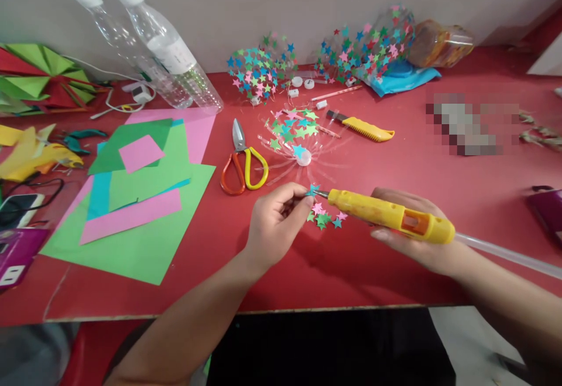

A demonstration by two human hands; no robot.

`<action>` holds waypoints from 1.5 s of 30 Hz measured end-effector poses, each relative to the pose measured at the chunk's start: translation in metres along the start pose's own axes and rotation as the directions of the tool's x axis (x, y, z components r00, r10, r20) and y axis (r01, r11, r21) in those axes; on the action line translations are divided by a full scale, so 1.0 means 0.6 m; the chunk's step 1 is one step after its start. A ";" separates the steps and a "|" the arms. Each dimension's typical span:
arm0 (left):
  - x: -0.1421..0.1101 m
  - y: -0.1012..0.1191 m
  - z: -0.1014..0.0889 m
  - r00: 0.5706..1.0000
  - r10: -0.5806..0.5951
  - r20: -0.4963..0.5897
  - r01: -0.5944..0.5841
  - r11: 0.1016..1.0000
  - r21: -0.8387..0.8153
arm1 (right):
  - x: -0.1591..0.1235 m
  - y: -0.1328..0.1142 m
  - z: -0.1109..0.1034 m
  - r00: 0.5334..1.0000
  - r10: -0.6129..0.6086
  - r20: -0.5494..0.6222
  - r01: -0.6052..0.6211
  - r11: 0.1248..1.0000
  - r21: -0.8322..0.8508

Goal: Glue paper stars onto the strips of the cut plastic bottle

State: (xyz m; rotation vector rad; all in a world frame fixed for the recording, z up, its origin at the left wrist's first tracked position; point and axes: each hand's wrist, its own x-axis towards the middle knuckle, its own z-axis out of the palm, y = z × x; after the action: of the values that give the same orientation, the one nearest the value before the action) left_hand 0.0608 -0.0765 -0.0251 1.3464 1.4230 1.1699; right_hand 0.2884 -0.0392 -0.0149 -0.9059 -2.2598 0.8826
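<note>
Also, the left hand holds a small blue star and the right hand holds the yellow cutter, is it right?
Not the cutter: the head view shows the right hand holding a yellow glue gun. The left hand does hold the small blue star.

Red desk point(197, 292) pushed against a plain grey wall point(281, 5)
The desktop has a soft sheen and a pale, worn front edge; below it at the right shows light grey floor point(461, 339), with something red point(90, 345) under the left side.
</note>
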 end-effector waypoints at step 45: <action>0.003 0.000 0.000 0.999 -0.025 0.032 0.028 0.994 -0.108 | -0.009 0.007 0.006 0.986 0.168 -0.002 -0.168 0.986 -0.021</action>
State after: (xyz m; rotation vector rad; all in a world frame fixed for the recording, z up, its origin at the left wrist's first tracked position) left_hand 0.0609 -0.0746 -0.0250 1.2612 1.3330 1.1872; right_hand 0.2907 -0.0422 -0.0214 -1.1185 -2.2208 0.9329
